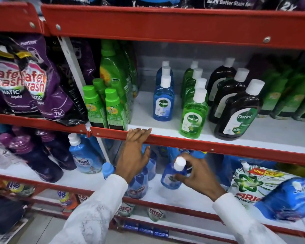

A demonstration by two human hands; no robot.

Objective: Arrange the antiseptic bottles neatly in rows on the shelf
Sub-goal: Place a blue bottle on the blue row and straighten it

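Note:
On the white middle shelf (144,110) stand three front-to-back rows of white-capped Dettol bottles: blue ones (163,101), green ones (194,115) and dark brown ones (238,113). My right hand (199,176) is below that shelf's red front rail, fingers closed around another small blue antiseptic bottle (173,176), which is tilted with its white cap up. My left hand (136,152) rests on the red rail (209,145), fingertips hooked over its edge, holding nothing else.
Green-capped bottles (104,106) crowd the shelf's left end, green packs (289,92) the right. Purple detergent pouches (25,80) hang at left. The lower shelf holds blue Surf Excel bottles (84,157), an Ariel pouch (250,184) and a blue pouch (289,198).

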